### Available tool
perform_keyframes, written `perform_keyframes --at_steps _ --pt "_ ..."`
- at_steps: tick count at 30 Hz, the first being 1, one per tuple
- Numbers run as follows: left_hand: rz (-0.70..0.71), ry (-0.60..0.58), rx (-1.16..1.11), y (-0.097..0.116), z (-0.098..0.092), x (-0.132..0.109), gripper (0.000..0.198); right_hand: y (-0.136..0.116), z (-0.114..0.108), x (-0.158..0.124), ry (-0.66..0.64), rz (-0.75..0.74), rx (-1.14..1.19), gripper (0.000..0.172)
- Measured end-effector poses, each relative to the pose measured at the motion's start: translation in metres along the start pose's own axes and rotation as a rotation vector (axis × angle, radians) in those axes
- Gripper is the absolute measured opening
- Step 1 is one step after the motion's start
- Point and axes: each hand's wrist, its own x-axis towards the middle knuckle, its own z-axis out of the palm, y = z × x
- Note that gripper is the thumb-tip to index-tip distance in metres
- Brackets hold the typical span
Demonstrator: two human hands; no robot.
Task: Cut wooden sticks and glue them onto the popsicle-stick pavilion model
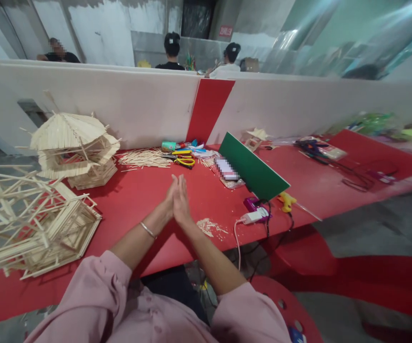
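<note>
My left hand (169,199) and my right hand (182,202) are pressed palm to palm above the red table (120,209), fingers stretched forward. Nothing shows between them. Just beyond the fingertips lie yellow-handled scissors (185,162) and a pile of thin wooden sticks (145,158). On the left stands a roofed pavilion model (72,138) built of sticks. Nearer to me on that side is an open stick framework (48,228), partly cut off by the view's edge. A small heap of broken stick bits (209,227) lies right of my right forearm.
A green board (250,166) stands at an angle on the right, near a phone (227,169). A white power strip (252,217) with cords and a yellow glue gun (287,201) lie by the front edge. A white partition (137,109) runs behind; several people sit beyond it.
</note>
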Motion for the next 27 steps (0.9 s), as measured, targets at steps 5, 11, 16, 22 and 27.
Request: perform_keyframes --at_steps 5,11,16,22,27 --pt "-0.074 -0.108 -0.156 0.0 -0.016 -0.004 0.071 0.013 -0.013 0.009 -0.08 -0.111 -0.167 0.081" --pt "-0.15 0.004 0.046 0.018 -0.057 0.016 0.026 -0.004 -0.033 -0.004 -0.129 0.019 0.461 0.054" --pt "-0.033 -0.267 0.238 0.02 -0.058 0.01 0.025 -0.023 -0.064 0.018 -0.087 0.288 1.115 0.052" --pt "0.075 -0.504 0.487 0.016 -0.046 0.006 0.043 -0.031 -0.082 0.02 -0.095 0.416 1.274 0.059" --pt "0.19 -0.48 0.546 0.0 -0.041 0.013 0.026 -0.031 -0.084 0.019 -0.088 0.466 1.34 0.059"
